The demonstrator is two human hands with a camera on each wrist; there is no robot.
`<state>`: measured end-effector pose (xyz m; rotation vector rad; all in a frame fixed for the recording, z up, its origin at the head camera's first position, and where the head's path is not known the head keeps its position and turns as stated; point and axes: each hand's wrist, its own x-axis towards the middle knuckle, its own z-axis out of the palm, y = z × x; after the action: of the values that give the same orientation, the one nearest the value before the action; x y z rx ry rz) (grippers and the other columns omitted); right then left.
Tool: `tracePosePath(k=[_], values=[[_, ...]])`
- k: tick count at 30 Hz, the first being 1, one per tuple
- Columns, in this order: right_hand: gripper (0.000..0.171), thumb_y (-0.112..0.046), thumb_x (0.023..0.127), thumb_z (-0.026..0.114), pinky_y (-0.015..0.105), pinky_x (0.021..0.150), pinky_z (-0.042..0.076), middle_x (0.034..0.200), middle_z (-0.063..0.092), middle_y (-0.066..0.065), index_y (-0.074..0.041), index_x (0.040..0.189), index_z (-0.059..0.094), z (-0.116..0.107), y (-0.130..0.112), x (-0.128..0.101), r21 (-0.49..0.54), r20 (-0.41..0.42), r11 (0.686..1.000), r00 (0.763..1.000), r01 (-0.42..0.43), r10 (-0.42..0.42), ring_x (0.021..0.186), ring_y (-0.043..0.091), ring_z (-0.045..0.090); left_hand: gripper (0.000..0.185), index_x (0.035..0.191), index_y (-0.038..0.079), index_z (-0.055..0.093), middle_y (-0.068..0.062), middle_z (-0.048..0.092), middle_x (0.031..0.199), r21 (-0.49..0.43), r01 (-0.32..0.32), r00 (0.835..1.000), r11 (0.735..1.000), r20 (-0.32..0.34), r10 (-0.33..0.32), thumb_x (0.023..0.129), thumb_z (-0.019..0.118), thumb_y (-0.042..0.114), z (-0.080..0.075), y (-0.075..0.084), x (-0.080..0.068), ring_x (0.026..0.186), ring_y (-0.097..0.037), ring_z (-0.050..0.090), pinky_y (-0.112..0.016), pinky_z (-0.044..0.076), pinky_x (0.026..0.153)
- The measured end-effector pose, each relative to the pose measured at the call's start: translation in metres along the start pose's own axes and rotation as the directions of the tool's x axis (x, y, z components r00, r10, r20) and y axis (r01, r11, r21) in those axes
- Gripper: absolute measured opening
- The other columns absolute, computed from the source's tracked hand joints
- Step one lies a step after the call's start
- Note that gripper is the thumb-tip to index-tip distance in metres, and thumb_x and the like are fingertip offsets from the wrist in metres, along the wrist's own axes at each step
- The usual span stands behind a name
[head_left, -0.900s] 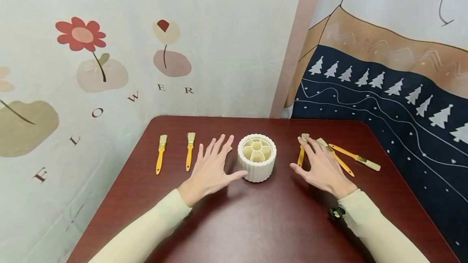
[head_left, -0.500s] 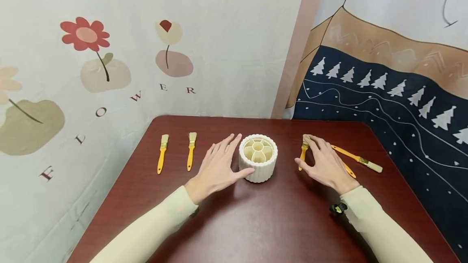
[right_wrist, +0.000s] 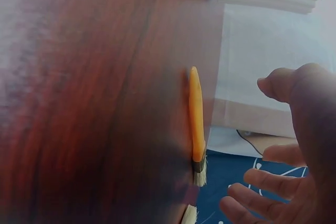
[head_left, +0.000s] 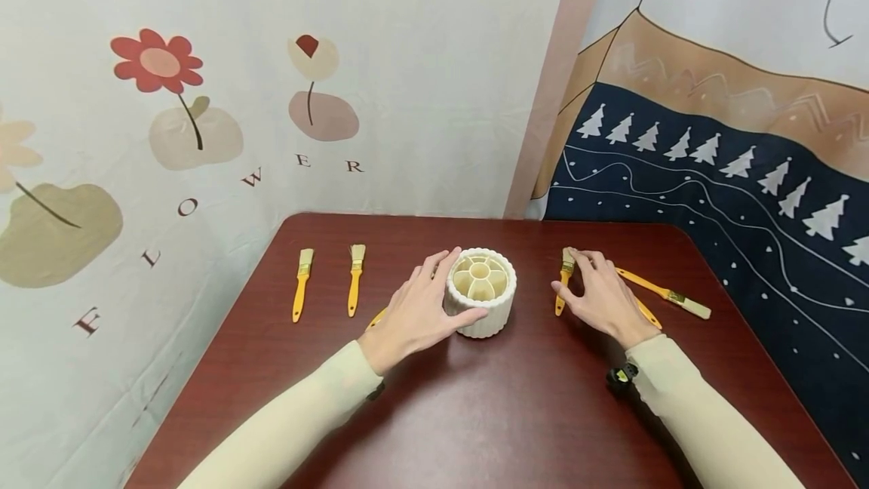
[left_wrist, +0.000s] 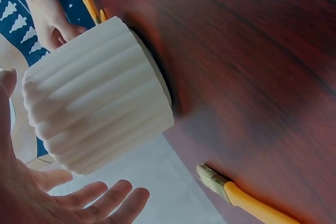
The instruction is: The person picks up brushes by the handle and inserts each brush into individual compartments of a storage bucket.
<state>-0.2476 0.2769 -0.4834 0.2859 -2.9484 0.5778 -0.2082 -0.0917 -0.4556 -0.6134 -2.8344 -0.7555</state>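
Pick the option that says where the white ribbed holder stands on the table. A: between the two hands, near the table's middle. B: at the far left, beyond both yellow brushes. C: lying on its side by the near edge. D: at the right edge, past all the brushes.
A: the white ribbed holder stands upright between the left hand and the right hand, with yellow brushes lying out to either side.

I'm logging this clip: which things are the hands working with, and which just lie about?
In hand:
- white ribbed round holder, left hand against it
- yellow-handled brush at right hand

Lying about:
- two yellow-handled brushes far left
- yellow-handled brush far right
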Motion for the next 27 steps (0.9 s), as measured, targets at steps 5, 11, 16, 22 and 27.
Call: tracePosePath(k=[5,11,16,22,27], values=[[0.08,-0.045,0.113,0.074,0.078,0.124,0.05,0.167,0.05,0.036,-0.002,0.174,0.047,0.005,0.003,0.01,0.023,0.002,1.0,1.0,-0.015,0.015,0.148,0.056,0.052,0.112,0.184,0.03,0.032,-0.003,0.05,0.179,-0.021,-0.002,1.0,1.0,0.009,0.002,0.097,0.075,0.085,0.0,0.0,0.002,0.152,-0.033,0.062,-0.06,0.065,0.11],[0.073,-0.038,0.113,0.075,0.074,0.124,0.051,0.16,0.056,0.038,0.004,0.169,0.054,0.009,0.008,0.021,0.034,-0.008,0.999,0.999,-0.036,0.036,0.144,0.058,0.057,0.108,0.182,0.025,0.037,-0.004,0.057,0.171,-0.044,-0.001,1.0,0.999,0.027,0.002,0.099,0.072,0.085,0.001,0.0,0.002,0.149,-0.029,0.065,-0.053,0.062,0.117],[0.065,-0.031,0.111,0.079,0.072,0.12,0.056,0.155,0.059,0.04,0.012,0.157,0.063,0.013,0.011,0.029,0.058,-0.007,0.997,0.999,-0.054,0.054,0.137,0.057,0.064,0.106,0.181,0.019,0.039,-0.007,0.06,0.168,-0.033,-0.026,0.999,0.999,0.024,0.026,0.102,0.072,0.082,0.002,-0.001,0.003,0.146,-0.031,0.066,-0.051,0.061,0.12],[0.051,-0.024,0.109,0.082,0.066,0.111,0.062,0.149,0.063,0.04,0.014,0.142,0.073,0.018,0.014,0.036,0.085,0.004,0.995,0.998,-0.056,0.056,0.123,0.051,0.07,0.106,0.182,0.017,0.038,-0.006,0.058,0.171,-0.013,-0.04,0.999,0.999,0.028,0.041,0.104,0.072,0.08,0.001,-0.001,0.002,0.148,-0.033,0.065,-0.052,0.058,0.124],[0.042,-0.015,0.106,0.085,0.062,0.105,0.065,0.145,0.064,0.038,0.013,0.137,0.076,0.019,0.014,0.04,0.098,-0.002,0.994,0.999,-0.037,0.037,0.116,0.047,0.072,0.108,0.184,0.016,0.034,-0.004,0.054,0.175,-0.014,-0.047,0.996,0.999,0.072,0.048,0.105,0.068,0.082,-0.005,-0.002,0.003,0.149,-0.034,0.064,-0.051,0.058,0.125]])
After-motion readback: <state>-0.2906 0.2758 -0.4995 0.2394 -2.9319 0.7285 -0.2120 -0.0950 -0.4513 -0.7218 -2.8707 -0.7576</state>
